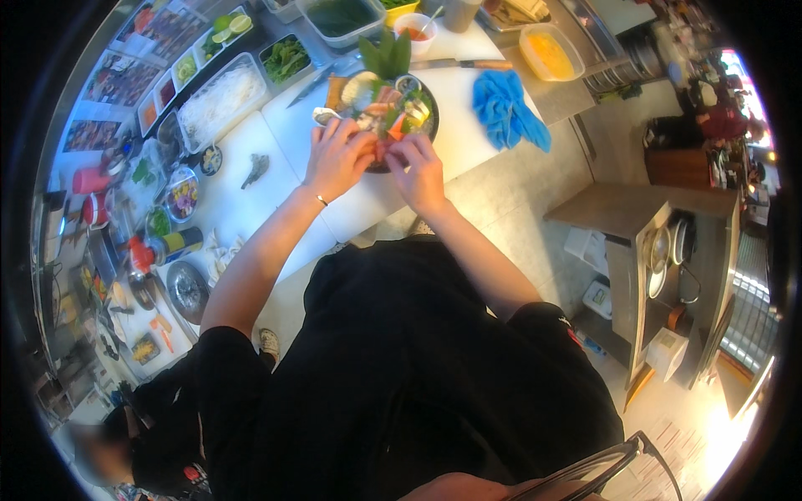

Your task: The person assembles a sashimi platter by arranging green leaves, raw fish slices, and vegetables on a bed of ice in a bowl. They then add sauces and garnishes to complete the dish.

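Observation:
A dark round platter (433,113) stands on the white cutting board, filled with slices of what looks like raw fish, a shell, yellow and orange pieces and tall green leaves (385,54). Over its near edge, my left hand (341,157) and my right hand (418,174) come close together. The fingers of both are bent and pinched around a small reddish piece (383,150), possibly a slice of fish. The fingers cover much of it, so its kind is unclear. Around my left wrist is a thin bracelet (322,200).
Behind the platter lies a knife (464,64), with a blue cloth (505,108) to its right. A tub of yellow liquid (551,52) stands at the far right. On the left are a tray of white shreds (221,100) and several garnish bowls. Another person (159,434) is at lower left.

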Available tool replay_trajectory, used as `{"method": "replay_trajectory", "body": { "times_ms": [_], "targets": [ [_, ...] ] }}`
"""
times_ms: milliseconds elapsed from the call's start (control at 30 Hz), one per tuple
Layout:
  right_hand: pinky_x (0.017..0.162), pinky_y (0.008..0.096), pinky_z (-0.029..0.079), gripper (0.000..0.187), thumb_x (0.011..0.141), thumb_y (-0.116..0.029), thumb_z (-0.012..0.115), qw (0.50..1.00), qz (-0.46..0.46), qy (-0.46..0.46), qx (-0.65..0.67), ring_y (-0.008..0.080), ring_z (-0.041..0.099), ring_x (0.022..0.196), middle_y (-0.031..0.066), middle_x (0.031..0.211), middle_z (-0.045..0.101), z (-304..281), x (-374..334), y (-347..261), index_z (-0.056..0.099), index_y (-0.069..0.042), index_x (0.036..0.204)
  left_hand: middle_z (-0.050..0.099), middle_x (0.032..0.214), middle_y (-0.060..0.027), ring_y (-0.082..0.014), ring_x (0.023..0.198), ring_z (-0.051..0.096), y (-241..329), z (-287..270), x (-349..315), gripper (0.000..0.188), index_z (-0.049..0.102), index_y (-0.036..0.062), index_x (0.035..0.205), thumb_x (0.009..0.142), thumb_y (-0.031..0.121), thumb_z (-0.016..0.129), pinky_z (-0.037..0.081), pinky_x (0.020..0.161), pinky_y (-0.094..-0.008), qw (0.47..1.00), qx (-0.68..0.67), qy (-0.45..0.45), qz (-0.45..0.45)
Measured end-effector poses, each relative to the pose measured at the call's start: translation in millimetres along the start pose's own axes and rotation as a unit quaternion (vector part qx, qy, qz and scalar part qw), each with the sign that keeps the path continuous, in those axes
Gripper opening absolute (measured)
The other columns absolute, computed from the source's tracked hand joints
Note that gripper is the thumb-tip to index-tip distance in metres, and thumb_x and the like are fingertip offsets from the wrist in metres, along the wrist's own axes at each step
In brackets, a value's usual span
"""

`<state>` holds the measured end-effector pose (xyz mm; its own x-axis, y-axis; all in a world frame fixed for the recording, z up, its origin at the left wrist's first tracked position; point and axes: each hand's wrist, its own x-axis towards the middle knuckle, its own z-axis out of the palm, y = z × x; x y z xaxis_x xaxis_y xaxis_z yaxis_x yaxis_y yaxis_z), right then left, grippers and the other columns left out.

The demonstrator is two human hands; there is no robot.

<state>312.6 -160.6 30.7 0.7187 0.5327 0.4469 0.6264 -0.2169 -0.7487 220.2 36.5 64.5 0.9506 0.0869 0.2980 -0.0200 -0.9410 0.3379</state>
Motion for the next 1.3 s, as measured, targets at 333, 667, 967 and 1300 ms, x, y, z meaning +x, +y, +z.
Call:
{"method": "replay_trajectory", "body": {
  "times_ms": [333, 667, 967, 1300],
  "targets": [
    [0.084, 0.0397, 0.062, 0.022, 0.088, 0.003, 0.087, 0.999, 0.031, 0.015, 0.012, 0.0326, 0.074, 0.102, 0.0145, 0.113, 0.067, -9.8, -0.5, -18.2, 0.078, -0.006, 0.107, 0.07, 0.12, -0.0076, -0.0316, 0.114, 0.064, -23.2, -48.7, -49.2, 0.043, 0.078, 0.0167, 0.13, 0.088, 0.022, 0.088, 0.05, 0.096, -0.0459, 0.972, -0.077, 0.167, -0.144],
    [0.096, 0.0507, 0.061, 0.033, 0.1, -0.017, 0.074, 0.919, 0.079, -0.384, 0.042, 0.0393, 0.075, 0.106, 0.016, 0.114, 0.076, 100.2, -48.5, -86.8, 0.075, -0.007, 0.132, 0.068, 0.12, -0.0132, -0.0349, 0.112, 0.07, -24.2, -7.0, -237.4, 0.051, 0.076, 0.0145, 0.134, 0.089, 0.03, 0.091, 0.059, 0.095, -0.0486, 0.893, -0.077, 0.071, -0.437],
    [0.1, 0.0492, 0.061, 0.036, 0.094, -0.001, 0.068, 0.945, -0.062, -0.316, -0.06, 0.0389, 0.073, 0.117, 0.0151, 0.132, 0.072, 259.0, 49.1, -78.0, 0.075, -0.008, 0.129, 0.068, 0.125, -0.0148, -0.0393, 0.122, 0.06, -121.2, -58.5, -246.2, 0.057, 0.076, 0.0158, 0.134, 0.078, 0.016, 0.081, 0.052, 0.109, -0.0526, 0.913, 0.018, 0.099, -0.395],
    [0.083, 0.0491, 0.062, 0.021, 0.089, -0.002, 0.073, 0.969, 0.072, -0.238, 0.01, 0.0403, 0.074, 0.099, 0.0159, 0.104, 0.073, 202.0, -41.2, -114.7, 0.075, -0.006, 0.11, 0.08, 0.113, -0.0098, -0.0189, 0.096, 0.078, -99.5, -2.4, -212.5, 0.045, 0.07, -0.0011, 0.141, 0.11, 0.03, 0.078, 0.066, 0.084, -0.0342, 0.533, -0.649, 0.122, -0.53]
  ]
}}
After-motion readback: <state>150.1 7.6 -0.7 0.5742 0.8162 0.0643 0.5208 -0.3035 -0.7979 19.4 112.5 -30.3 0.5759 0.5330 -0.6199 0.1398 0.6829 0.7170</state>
